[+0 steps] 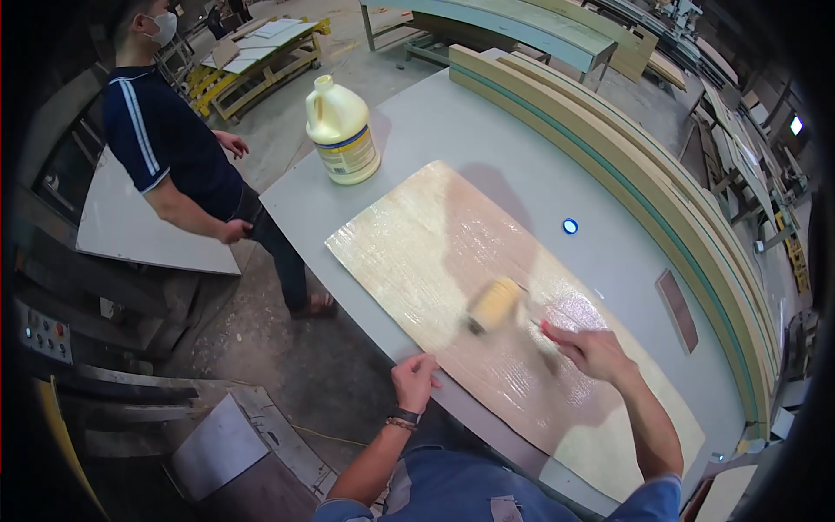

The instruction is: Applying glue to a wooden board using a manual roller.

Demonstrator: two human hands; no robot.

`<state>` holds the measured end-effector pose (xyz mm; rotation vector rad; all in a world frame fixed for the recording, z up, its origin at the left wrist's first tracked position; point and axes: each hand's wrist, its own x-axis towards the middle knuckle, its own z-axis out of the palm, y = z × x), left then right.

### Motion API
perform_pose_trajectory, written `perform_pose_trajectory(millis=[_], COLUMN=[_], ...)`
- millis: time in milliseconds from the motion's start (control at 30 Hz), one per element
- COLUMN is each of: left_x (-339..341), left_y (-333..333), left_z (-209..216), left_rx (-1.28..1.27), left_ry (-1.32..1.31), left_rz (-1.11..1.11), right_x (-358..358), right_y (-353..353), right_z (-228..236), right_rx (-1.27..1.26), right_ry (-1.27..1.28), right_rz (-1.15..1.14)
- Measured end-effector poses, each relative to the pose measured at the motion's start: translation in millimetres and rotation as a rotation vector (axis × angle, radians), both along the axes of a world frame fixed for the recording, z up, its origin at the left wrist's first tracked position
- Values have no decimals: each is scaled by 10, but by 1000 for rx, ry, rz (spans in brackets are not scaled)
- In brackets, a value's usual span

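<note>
My right hand point(593, 350) is wrapped round the red handle of a paint roller. The roller's yellowish sleeve point(497, 304), blurred by motion, is over the middle of a long, light wooden board point(409, 235). Wet, whitish streaks of what looks like glue shine across the board's face. At the board's near left edge my left hand point(415, 383) is closed, its curled fingers against that edge; the fingertips are partly hidden. A large pale-yellow jug point(342, 135) without a cap stands beyond the board's far left corner.
The board lies on a grey tabletop point(409, 113). A blue cap point(570, 226) and a small brown strip point(677, 311) lie to its right. Long stacked boards point(626, 174) line the table's far right side. A masked person point(174, 148) stands at the left, near a white panel point(130, 217).
</note>
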<state>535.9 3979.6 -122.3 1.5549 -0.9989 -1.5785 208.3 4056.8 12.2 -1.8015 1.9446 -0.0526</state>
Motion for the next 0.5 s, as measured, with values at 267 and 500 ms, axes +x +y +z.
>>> perform_pose_trajectory(millis=[267, 500], left_x=[0, 84], left_y=[12, 17], left_z=[-52, -107], left_rx=[32, 47], left_ry=[147, 107], left_rz=[17, -33], right_x=[-358, 151], right_y=[1195, -220], right_z=[136, -127], right_rx=[-108, -79], right_ry=[-35, -25], right_rz=[-178, -89])
